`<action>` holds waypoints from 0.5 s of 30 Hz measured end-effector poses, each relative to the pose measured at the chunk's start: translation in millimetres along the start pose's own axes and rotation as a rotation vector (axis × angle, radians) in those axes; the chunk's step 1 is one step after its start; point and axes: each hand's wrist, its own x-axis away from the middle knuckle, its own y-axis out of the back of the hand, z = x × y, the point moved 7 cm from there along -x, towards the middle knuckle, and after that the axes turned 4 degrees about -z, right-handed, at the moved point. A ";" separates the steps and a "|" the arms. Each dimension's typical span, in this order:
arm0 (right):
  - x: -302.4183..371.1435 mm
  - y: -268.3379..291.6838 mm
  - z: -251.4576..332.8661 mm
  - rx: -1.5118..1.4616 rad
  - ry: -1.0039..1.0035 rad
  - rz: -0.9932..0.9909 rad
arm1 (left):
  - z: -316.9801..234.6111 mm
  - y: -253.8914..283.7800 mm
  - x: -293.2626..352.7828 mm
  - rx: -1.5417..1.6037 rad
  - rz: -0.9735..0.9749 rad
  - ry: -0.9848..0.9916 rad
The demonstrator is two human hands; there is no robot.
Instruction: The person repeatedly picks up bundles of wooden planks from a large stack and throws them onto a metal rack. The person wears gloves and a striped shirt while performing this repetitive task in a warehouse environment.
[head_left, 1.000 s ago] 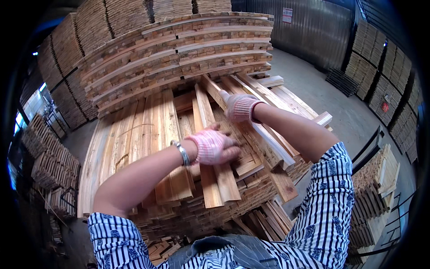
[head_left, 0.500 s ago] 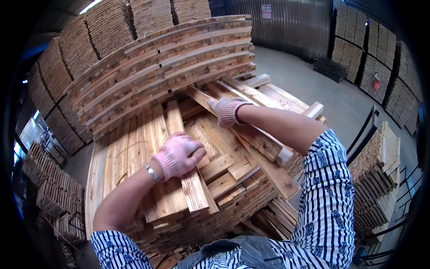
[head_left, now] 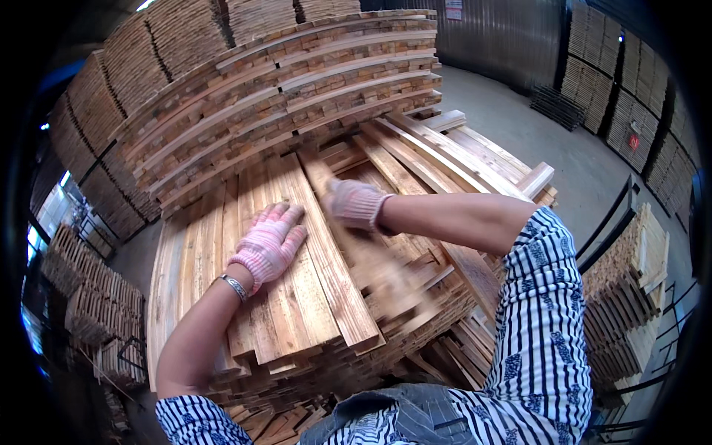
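My left hand (head_left: 270,241), in a pink and white knit glove, lies on a row of flat wooden boards (head_left: 256,311) with its fingers stretched out. To its right, my right hand (head_left: 354,204) in a similar glove is closed on a long wooden board (head_left: 382,278), which is smeared by motion. That board lies along the right side of a straight plank (head_left: 337,278) at the edge of the row. The exact grip of the right fingers is blurred.
Loose slanted boards (head_left: 426,159) lie on the pile's right part. Behind rises a tall layered lumber stack (head_left: 297,81). Another wood stack (head_left: 630,274) stands at the right by a dark metal bar (head_left: 607,230). Scrap pieces (head_left: 460,352) lie below the near edge.
The right hand has moved left and slightly nearer, bringing a board toward the row. The left hand has let go of the narrow plank, shifted left and flattened; that plank now lies against the row.
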 end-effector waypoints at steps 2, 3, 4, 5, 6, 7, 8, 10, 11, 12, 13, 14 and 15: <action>-13.5 -18.9 6.6 0.002 0.071 0.003 | -6.7 3.2 -3.4 0.051 -0.007 -0.002; -10.5 -21.6 -4.6 -0.316 -0.162 -0.061 | -7.5 2.4 -3.6 0.062 -0.016 0.010; -6.4 -18.0 -11.6 -0.414 -0.166 -0.103 | -6.8 1.6 -3.9 0.075 -0.024 0.022; -8.2 -20.3 -19.3 -0.523 -0.175 -0.151 | -5.3 1.0 -4.1 0.088 -0.031 0.032; -5.0 -25.0 -31.2 -0.626 -0.191 -0.197 | -7.7 1.8 -5.6 0.106 -0.073 0.018; -1.9 -15.2 -32.9 -0.616 -0.155 -0.081 | -4.3 1.7 -3.8 0.096 -0.077 0.012; 11.4 -6.9 -49.3 -0.625 -0.266 -0.035 | -1.4 -0.3 -2.1 0.085 -0.081 0.006; 44.3 1.5 -71.6 -0.438 -0.424 -0.079 | 4.9 1.4 4.0 0.090 -0.116 0.018; 61.5 10.5 -84.4 -0.232 -0.480 -0.186 | 5.2 4.1 6.5 0.069 -0.139 0.019; 77.1 -22.0 -100.4 -0.154 -0.555 0.252 | -1.6 6.5 1.7 0.049 -0.158 -0.015; 76.0 -21.3 -93.7 0.132 -0.434 0.016 | -5.4 6.4 1.1 0.020 -0.161 -0.040; 70.1 -28.4 -105.4 0.087 -0.484 -0.005 | -6.4 8.2 -1.7 0.042 -0.169 -0.049; 70.3 -27.3 -112.2 0.041 -0.544 -0.016 | -9.3 5.4 -5.3 0.073 -0.167 -0.067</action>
